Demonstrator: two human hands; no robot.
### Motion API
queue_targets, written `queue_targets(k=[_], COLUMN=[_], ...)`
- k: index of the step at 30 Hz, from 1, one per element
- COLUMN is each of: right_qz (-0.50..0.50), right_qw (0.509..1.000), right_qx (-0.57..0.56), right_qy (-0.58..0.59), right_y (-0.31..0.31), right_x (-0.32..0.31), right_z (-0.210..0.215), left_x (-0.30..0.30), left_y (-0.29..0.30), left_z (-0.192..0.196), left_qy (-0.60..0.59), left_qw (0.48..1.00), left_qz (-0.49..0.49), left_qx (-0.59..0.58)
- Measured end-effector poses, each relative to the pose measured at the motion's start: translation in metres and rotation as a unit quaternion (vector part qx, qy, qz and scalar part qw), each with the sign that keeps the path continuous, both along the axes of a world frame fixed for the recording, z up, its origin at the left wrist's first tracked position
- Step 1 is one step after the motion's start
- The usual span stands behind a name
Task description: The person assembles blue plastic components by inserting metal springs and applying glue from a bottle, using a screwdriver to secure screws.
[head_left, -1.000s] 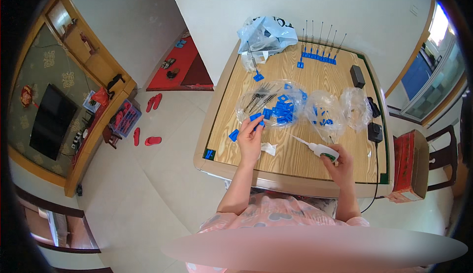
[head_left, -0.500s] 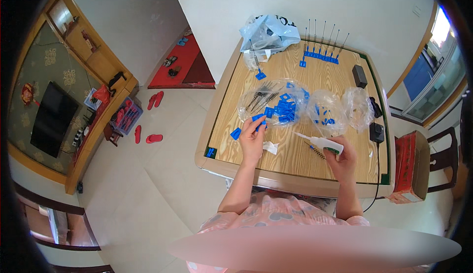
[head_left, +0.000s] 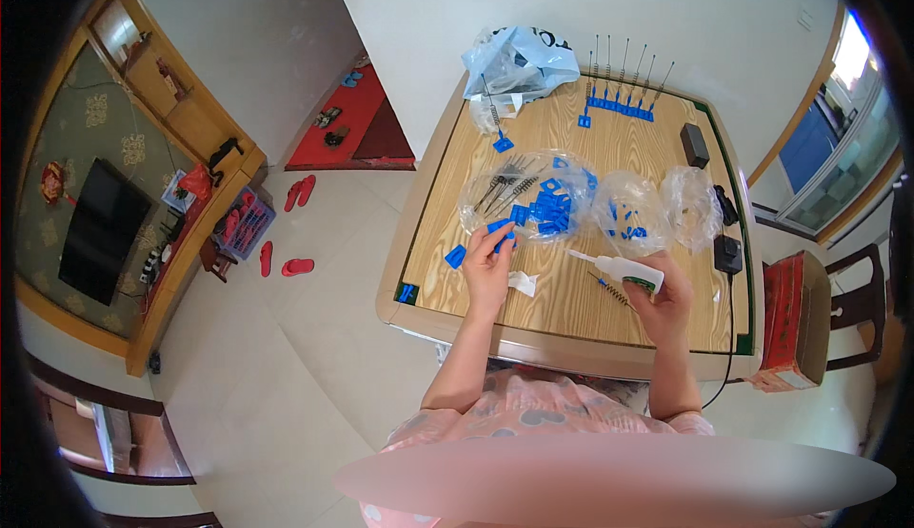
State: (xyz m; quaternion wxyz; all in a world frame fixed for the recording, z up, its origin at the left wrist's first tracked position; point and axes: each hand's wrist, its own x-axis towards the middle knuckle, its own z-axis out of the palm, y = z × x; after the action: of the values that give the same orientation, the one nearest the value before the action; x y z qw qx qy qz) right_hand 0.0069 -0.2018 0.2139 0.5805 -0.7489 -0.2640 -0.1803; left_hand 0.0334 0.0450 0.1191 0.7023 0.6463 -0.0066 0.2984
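In my left hand (head_left: 488,266) I pinch a small blue plastic piece (head_left: 503,232) above the near half of the table. My right hand (head_left: 664,301) is wrapped round a white glue bottle (head_left: 626,271) whose thin nozzle points left, a short way from the blue piece. Below the bottle a dark coiled spring rod (head_left: 609,290) lies on the wood. Beyond my hands, a clear plastic bag (head_left: 476,223) bears several spring rods (head_left: 512,188) and a heap of blue pieces (head_left: 550,214). A loose blue piece (head_left: 455,257) lies left of my left hand.
Several blue bases with upright rods (head_left: 621,107) stand in a row at the far side; another stands alone (head_left: 503,144) to the left. Clear bags (head_left: 691,209), a dark box (head_left: 695,146) and a black cabled device (head_left: 728,255) occupy the right. A white scrap (head_left: 522,283) lies near my left hand.
The bottle in my right hand has tilted and shifted very slightly. My left hand keeps its hold on the blue piece in nearly the same spot.
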Motion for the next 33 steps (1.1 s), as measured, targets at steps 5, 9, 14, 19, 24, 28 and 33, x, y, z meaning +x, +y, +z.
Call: queue_targets(k=[5, 9, 14, 19, 24, 28, 33], right_qz=[-0.012, -0.022, -0.026, -0.046, -0.004, 0.000, -0.001], right_qw=[0.999, 0.999, 0.980, 0.981, 0.975, 0.978, 0.978], right_qx=[-0.006, 0.035, 0.156, 0.141, 0.170, 0.167, 0.161], right_qy=[-0.034, 0.009, 0.117, 0.126, 0.145, 0.123, 0.130], right_y=[0.004, 0.000, 0.004, 0.005, 0.010, 0.010, 0.010], right_x=[-0.001, -0.003, -0.002, 0.006, 0.009, 0.011, 0.011], right_z=[0.010, 0.008, 0.011, 0.011, 0.013, 0.010, 0.008], left_x=[-0.002, -0.003, -0.005, -0.007, -0.007, -0.007, -0.007], left_y=[0.001, 0.004, 0.002, 0.001, 0.002, 0.002, 0.002], left_z=[0.002, 0.005, 0.013, 0.013, 0.012, 0.011, 0.011], left_qy=[0.002, 0.014, -0.004, -0.006, -0.008, -0.011, -0.006], left_qw=[1.000, 1.000, 1.000, 1.000, 1.000, 1.000, 1.000], left_qz=[-0.001, 0.012, 0.011, 0.007, 0.004, 0.003, 0.003], left_qx=[-0.015, 0.001, -0.009, -0.003, 0.003, 0.002, 0.010])
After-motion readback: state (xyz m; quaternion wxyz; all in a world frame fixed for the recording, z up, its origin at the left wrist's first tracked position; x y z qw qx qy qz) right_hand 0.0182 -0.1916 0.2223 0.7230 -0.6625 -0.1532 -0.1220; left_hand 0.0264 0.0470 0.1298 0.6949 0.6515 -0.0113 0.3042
